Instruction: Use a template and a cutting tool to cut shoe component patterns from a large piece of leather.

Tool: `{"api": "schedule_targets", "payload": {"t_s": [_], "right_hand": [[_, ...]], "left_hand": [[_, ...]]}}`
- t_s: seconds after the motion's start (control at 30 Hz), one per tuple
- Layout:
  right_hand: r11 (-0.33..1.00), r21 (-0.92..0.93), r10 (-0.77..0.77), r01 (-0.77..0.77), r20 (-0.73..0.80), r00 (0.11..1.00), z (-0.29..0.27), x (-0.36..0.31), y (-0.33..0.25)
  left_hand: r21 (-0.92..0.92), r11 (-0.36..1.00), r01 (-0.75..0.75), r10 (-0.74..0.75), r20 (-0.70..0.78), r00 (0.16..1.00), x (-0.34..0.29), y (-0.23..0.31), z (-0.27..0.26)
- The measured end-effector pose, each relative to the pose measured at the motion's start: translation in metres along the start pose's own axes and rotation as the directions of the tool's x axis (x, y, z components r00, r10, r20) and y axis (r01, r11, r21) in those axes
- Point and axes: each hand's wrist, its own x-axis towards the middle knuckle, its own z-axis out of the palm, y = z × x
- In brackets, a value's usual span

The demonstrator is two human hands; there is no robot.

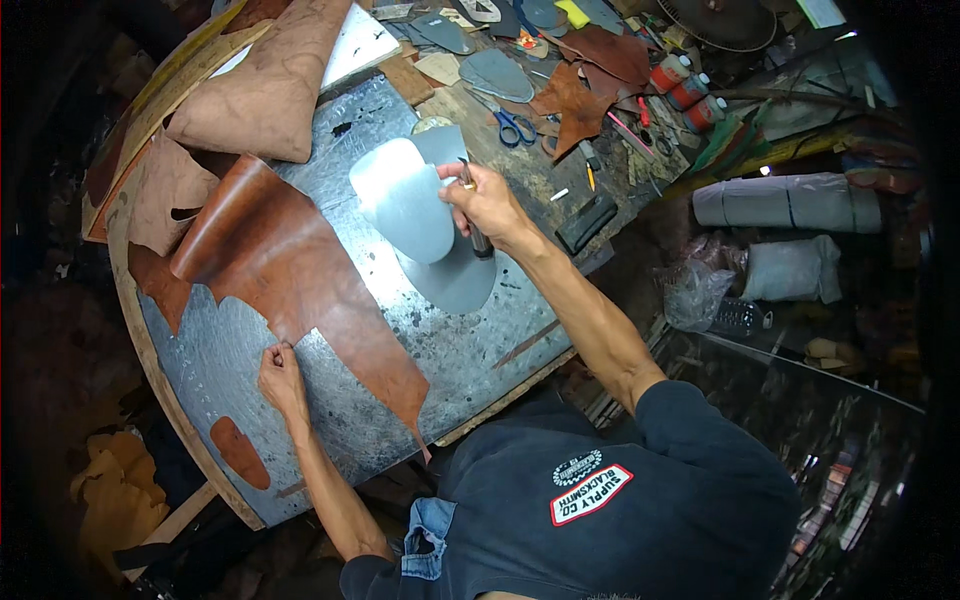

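We see the left hand (281, 380) pinching smooth brown leather (318, 268), left of frame centre; above centre, the right hand (485, 208) grips a rounded, shiny grey template (403, 210) and dark-handled tool (481, 244) over the scuffed worktop (350, 425).

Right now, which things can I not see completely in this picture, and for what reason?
All in the head view:
Left hand: its curled fingers hide whether it grips the brown leather.
Dark-handled tool: partly hidden by the right hand.
Lower grey sheet: partly covered by the pale sheet.
Round grille: cut off by the top edge.
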Motion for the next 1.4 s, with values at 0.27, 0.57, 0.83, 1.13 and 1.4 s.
{"api": "schedule_targets", "payload": {"t_s": [0.27, 0.57, 0.83, 1.13, 1.4], "right_hand": [[0.998, 0.027, 0.059, -0.059, -0.033, 0.998, -0.027, -0.012, 0.014], [0.955, -0.221, 0.220, -0.199, 0.071, 0.973, -0.008, -0.040, 0.026], [0.844, -0.534, -0.107, -0.047, -0.254, 0.961, -0.049, 0.040, 0.040], [0.874, -0.479, -0.201, 0.085, -0.195, 0.960, -0.006, 0.045, 0.034], [0.783, -0.565, -0.386, 0.260, -0.113, 0.916, 0.063, 0.064, -0.014]], "left_hand": [[0.128, 0.990, -0.066, 0.080, -0.101, 0.992, -0.011, -0.003, 0.015], [0.183, 0.959, -0.216, 0.254, -0.219, 0.942, -0.005, -0.005, 0.026], [0.172, 0.964, -0.201, 0.237, -0.227, 0.945, -0.013, -0.012, 0.031], [0.162, 0.973, -0.163, 0.196, -0.215, 0.957, -0.007, -0.007, 0.027], [0.175, 0.979, -0.106, 0.144, -0.223, 0.964, -0.008, -0.006, 0.028]]}}
